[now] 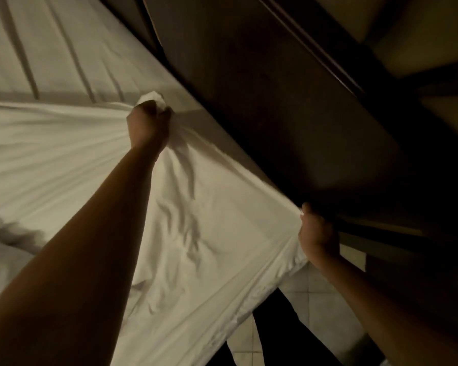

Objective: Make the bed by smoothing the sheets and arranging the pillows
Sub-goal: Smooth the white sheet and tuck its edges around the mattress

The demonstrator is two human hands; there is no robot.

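Observation:
A white sheet (209,220) is stretched over the bed, creased between my two hands. My left hand (148,122) grips a bunched fold of it near the bed's far edge, fist closed round the cloth. At the sheet's right corner, beside the dark wood, my right hand (317,233) grips the hem and holds it taut. Beyond the sheet's folded edge lies the covered mattress (50,48) with long wrinkles. No pillow is in view.
A dark wooden headboard or frame (288,101) runs diagonally along the bed's right side. Pale floor tiles (320,299) show below the hanging sheet edge, with my dark trouser leg (275,334) beside them. A rumpled grey shadowed fold (11,233) lies at the left.

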